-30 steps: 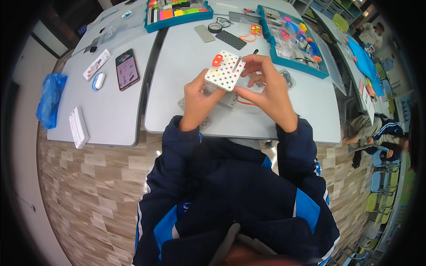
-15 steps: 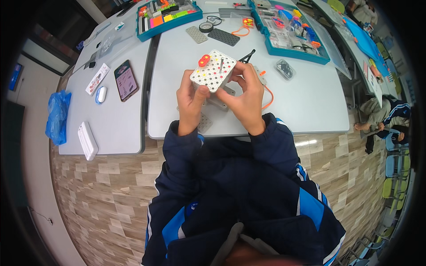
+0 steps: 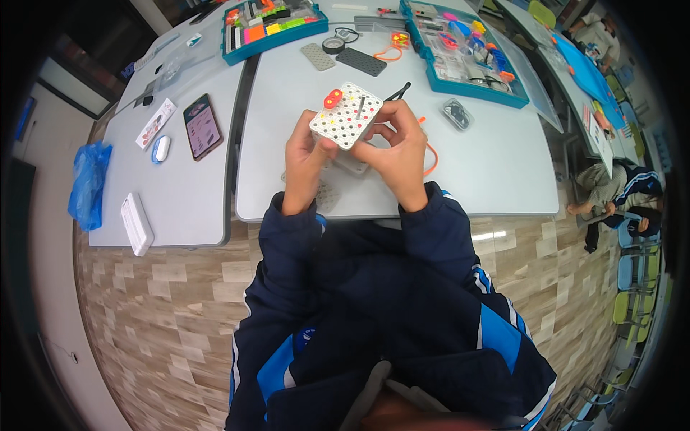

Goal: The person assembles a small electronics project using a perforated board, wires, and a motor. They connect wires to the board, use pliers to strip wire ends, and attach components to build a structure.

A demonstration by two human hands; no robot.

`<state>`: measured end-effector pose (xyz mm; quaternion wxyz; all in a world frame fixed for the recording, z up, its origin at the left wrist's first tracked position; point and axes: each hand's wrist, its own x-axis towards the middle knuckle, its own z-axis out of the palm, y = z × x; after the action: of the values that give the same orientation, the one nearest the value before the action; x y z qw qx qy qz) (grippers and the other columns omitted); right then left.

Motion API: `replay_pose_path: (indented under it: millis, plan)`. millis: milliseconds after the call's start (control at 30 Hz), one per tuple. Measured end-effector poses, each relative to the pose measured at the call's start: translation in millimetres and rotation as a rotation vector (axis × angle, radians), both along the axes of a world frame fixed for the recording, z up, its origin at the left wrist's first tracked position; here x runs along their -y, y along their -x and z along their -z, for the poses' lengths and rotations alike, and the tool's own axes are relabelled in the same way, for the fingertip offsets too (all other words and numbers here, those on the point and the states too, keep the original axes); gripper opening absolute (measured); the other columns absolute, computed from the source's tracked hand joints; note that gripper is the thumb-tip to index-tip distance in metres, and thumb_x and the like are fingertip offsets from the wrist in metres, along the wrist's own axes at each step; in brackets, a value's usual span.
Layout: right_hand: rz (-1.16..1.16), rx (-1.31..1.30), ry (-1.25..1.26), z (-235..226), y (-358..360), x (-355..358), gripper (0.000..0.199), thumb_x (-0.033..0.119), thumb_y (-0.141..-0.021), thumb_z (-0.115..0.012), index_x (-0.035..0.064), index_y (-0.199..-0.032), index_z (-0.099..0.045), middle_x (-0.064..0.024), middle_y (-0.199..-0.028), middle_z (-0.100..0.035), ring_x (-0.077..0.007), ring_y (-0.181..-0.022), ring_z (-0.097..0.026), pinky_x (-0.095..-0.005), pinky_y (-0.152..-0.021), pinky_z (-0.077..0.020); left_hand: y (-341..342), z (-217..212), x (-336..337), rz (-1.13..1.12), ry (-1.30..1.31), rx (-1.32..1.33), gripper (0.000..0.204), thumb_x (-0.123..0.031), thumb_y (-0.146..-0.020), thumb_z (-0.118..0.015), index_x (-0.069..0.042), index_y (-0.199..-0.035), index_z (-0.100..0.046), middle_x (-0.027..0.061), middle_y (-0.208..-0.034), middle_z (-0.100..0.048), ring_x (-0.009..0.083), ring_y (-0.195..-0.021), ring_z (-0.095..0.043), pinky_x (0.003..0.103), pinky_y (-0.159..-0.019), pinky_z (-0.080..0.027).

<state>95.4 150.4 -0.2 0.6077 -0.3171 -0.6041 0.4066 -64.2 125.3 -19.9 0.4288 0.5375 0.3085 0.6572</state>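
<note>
Between my two hands, above the table, I hold a boxy building-kit model with a white perforated top plate (image 3: 348,123). A red two-holed piece (image 3: 333,99) sits on its far left part, and small yellow and red pegs dot the holes. My left hand (image 3: 307,152) is closed on the model's left side, thumb at the near edge. My right hand (image 3: 397,147) grips the right side, fingers curled behind it. A black rod-like piece (image 3: 399,92) sticks out past the far right corner. The model's underside is mostly hidden.
Teal kit boxes (image 3: 431,61) with colourful parts stand at the back. Near them lie a dark perforated plate (image 3: 361,62), a grey plate (image 3: 318,57), and a roll of black tape (image 3: 333,46). A phone (image 3: 203,127) rests on the left table; a person (image 3: 625,194) sits far right.
My hands keep the same hold on the model, which has barely moved. The whole view has shifted slightly.
</note>
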Motion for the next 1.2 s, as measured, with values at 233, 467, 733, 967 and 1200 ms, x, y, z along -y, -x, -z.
replay_pose_path:
  millis: [233,467,733,967,1200]
  plan:
    - [0.084,0.15,-0.057,-6.9,-3.6,3.1,0.053,0.006,-0.07,-0.087,-0.0029,-0.116,-0.064,-0.0108,-0.109,-0.065,-0.0181,-0.094,-0.07,-0.0277,-0.072,-0.0591,-4.6,-2.7,-1.9,-0.024,-0.021,0.01,0.048,-0.049,-0.098,-0.069,-0.005,-0.11,-0.057,-0.0019,-0.084,-0.058,0.0036,-0.073,-0.048,0.021,-0.064,-0.037]
    - [0.222,0.423,-0.404,-29.7,-15.6,6.3,0.08,0.018,-0.07,-0.092,0.0047,-0.141,-0.057,-0.0127,-0.134,-0.059,-0.0266,-0.117,-0.061,-0.0369,-0.09,-0.0556,-2.2,-5.2,-2.4,-0.016,-0.045,0.082,0.05,-0.053,-0.098,-0.068,-0.005,-0.104,-0.055,-0.0019,-0.082,-0.056,0.0037,-0.07,-0.046,0.021,-0.063,-0.035]
    - [0.384,0.842,-0.786,-57.2,-20.5,0.0,0.087,0.03,-0.063,-0.091,0.0155,-0.143,-0.059,-0.0025,-0.142,-0.057,-0.0299,-0.124,-0.052,-0.0408,-0.096,-0.0461,-4.9,-6.7,-0.9,-0.01,-0.026,0.083,0.046,-0.048,-0.099,-0.068,-0.005,-0.107,-0.056,-0.0011,-0.083,-0.057,0.0049,-0.07,-0.047,0.022,-0.063,-0.036]
    - [0.285,0.689,-0.794,-57.9,-16.2,-2.3,0.074,0.01,-0.062,-0.085,0.0085,-0.134,-0.065,-0.0084,-0.128,-0.067,-0.0318,-0.111,-0.061,-0.0417,-0.094,-0.0499,-2.8,-5.3,-1.3,0.053,-0.061,0.091,0.044,-0.043,-0.101,-0.068,-0.003,-0.111,-0.056,-0.0006,-0.088,-0.058,0.0059,-0.072,-0.047,0.023,-0.064,-0.037]
    - [0.222,0.661,-0.775,-55.7,-15.2,-4.1,0.069,0.004,-0.065,-0.08,0.0078,-0.132,-0.067,-0.0111,-0.123,-0.068,-0.0316,-0.108,-0.063,-0.041,-0.093,-0.0515,-2.8,-4.2,-0.2,0.04,-0.068,0.077,0.044,-0.043,-0.101,-0.067,-0.002,-0.113,-0.057,-0.0007,-0.088,-0.058,0.0061,-0.072,-0.048,0.023,-0.064,-0.038]
